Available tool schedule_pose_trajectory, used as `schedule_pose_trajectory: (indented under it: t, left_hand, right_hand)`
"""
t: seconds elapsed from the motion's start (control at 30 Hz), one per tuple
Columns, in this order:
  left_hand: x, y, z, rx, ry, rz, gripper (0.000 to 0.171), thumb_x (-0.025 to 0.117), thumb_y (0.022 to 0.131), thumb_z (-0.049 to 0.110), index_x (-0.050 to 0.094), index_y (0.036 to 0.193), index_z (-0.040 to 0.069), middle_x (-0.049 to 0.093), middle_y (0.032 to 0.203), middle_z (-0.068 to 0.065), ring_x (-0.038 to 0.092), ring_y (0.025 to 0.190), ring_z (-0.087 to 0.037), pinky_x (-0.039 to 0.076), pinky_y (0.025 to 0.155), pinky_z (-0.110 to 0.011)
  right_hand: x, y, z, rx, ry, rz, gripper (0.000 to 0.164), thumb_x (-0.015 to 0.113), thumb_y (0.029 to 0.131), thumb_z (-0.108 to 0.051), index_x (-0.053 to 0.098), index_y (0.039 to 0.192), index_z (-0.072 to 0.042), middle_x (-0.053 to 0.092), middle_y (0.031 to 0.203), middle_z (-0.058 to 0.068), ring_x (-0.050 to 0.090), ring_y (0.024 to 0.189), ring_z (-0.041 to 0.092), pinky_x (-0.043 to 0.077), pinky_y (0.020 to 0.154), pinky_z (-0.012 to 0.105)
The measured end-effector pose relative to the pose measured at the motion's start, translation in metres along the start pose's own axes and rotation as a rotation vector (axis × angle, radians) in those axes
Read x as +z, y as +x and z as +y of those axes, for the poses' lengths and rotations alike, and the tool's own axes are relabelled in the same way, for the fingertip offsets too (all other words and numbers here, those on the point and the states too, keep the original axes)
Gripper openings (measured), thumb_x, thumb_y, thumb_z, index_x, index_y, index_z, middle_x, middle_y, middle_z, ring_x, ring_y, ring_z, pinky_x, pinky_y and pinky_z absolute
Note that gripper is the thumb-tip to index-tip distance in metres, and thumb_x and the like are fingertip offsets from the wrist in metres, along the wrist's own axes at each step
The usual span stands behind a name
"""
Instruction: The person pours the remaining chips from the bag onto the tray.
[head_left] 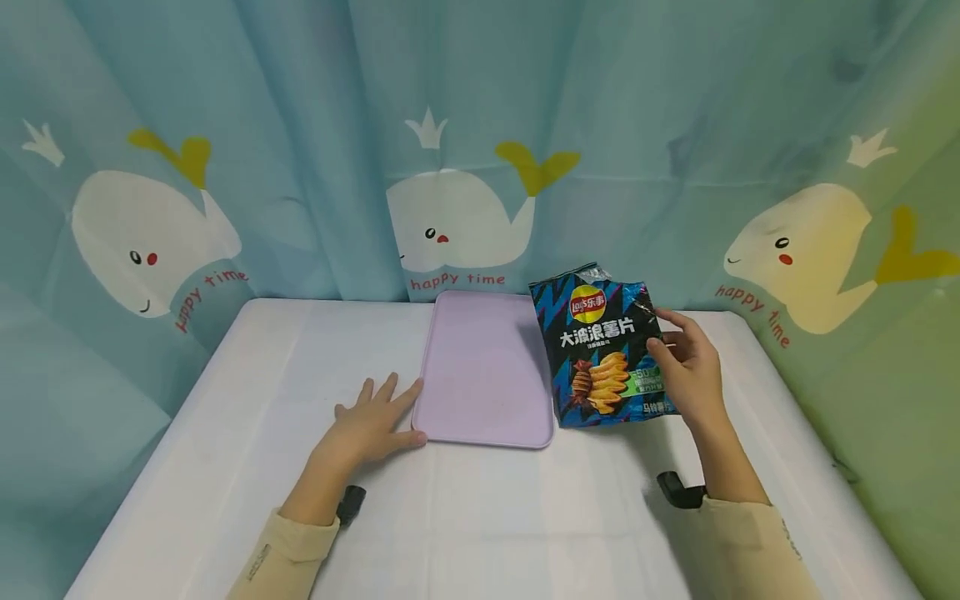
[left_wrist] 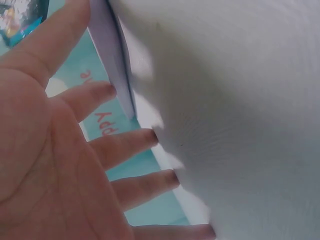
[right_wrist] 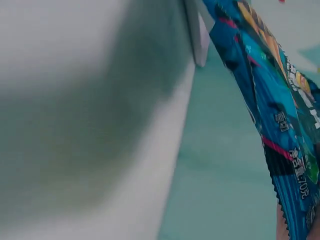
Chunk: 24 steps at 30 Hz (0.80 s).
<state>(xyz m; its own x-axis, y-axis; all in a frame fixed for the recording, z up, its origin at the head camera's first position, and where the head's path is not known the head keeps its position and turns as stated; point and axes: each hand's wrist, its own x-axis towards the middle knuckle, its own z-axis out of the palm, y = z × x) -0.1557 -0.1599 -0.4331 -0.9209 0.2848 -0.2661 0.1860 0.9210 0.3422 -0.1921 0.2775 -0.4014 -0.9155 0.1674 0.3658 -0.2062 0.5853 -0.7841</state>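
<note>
A blue and black bag of potato chips [head_left: 600,350] is held up at the right of the lilac tray [head_left: 483,375], its top corner torn. My right hand [head_left: 690,367] pinches the bag's right edge between thumb and fingers. In the right wrist view the chip bag [right_wrist: 280,110] is seen from its side, raised off the table, with only a sliver of the hand at the lower corner. My left hand [head_left: 375,421] lies with fingers spread at the tray's left edge, thumb and index touching the rim. The left wrist view shows its straight fingers [left_wrist: 125,147] against the table.
The white table [head_left: 480,525] meets a blue curtain [head_left: 322,167] printed with whales at the back and sides. A black curved piece sits at each wrist, by the cuffs of the beige sleeves [head_left: 288,550].
</note>
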Motion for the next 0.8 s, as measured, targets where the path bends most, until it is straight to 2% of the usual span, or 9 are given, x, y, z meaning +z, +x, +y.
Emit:
schedule_pose_trajectory:
  t: [0.13,0.23,0.33,0.47,0.53,0.63,0.8]
  left_hand:
    - [0.000,0.004,0.000,-0.001,0.005,0.003,0.087,0.067,0.089,0.054,0.027,0.159,0.020,0.020,0.163,-0.025,0.012,0.146,-0.058,0.019,0.097,-0.087]
    - [0.001,0.005,-0.001,-0.008,0.006,-0.012,0.088,0.066,0.090,0.055,0.026,0.159,0.021,0.019,0.163,-0.025,0.011,0.146,-0.058,0.018,0.097,-0.087]
    - [0.001,0.004,-0.002,-0.006,0.008,-0.015,0.087,0.066,0.090,0.055,0.026,0.160,0.021,0.018,0.163,-0.025,0.011,0.146,-0.057,0.019,0.097,-0.086]
    - [0.001,0.003,-0.003,0.003,0.010,-0.004,0.087,0.066,0.090,0.055,0.026,0.159,0.021,0.019,0.163,-0.025,0.012,0.146,-0.058,0.020,0.096,-0.086]
    - [0.000,0.003,-0.003,0.002,0.012,-0.005,0.087,0.065,0.090,0.055,0.026,0.159,0.021,0.019,0.163,-0.025,0.011,0.146,-0.057,0.020,0.096,-0.086]
    - [0.001,0.004,-0.003,-0.004,0.017,-0.011,0.087,0.065,0.090,0.056,0.025,0.160,0.021,0.018,0.163,-0.025,0.011,0.146,-0.057,0.020,0.097,-0.086]
    - [0.003,0.004,-0.002,-0.012,0.019,-0.015,0.087,0.065,0.090,0.056,0.026,0.160,0.022,0.019,0.163,-0.025,0.011,0.146,-0.057,0.020,0.098,-0.086]
  right_hand:
    - [-0.001,0.010,-0.019,-0.186,-0.026,-0.019,0.041,0.063,0.098,-0.012,0.059,0.139,-0.016,0.068,0.106,0.014,0.058,0.082,-0.006,0.046,0.071,0.009]
    - [0.001,0.016,-0.030,-0.283,-0.068,-0.040,0.040,0.066,0.096,-0.010,0.062,0.135,-0.015,0.070,0.103,0.014,0.057,0.081,-0.011,0.046,0.068,0.009]
    - [0.004,0.020,-0.040,-0.348,-0.112,-0.060,0.039,0.068,0.094,-0.008,0.065,0.132,-0.016,0.072,0.099,0.013,0.062,0.080,-0.003,0.046,0.063,0.010]
    - [0.007,0.027,-0.054,-0.409,-0.138,-0.121,0.039,0.068,0.093,-0.005,0.067,0.130,-0.016,0.073,0.098,0.013,0.072,0.079,0.019,0.045,0.054,0.014]
    - [0.008,0.030,-0.061,-0.432,-0.145,-0.162,0.039,0.068,0.093,-0.004,0.067,0.130,-0.017,0.074,0.098,0.013,0.073,0.079,0.026,0.044,0.052,0.018]
    - [0.010,0.034,-0.070,-0.470,-0.166,-0.217,0.039,0.068,0.093,-0.003,0.067,0.129,-0.017,0.074,0.098,0.013,0.074,0.080,0.028,0.044,0.050,0.023]
    - [0.015,0.038,-0.084,-0.545,-0.234,-0.277,0.037,0.069,0.092,-0.003,0.068,0.126,-0.018,0.075,0.101,0.011,0.074,0.078,0.023,0.047,0.053,0.029]
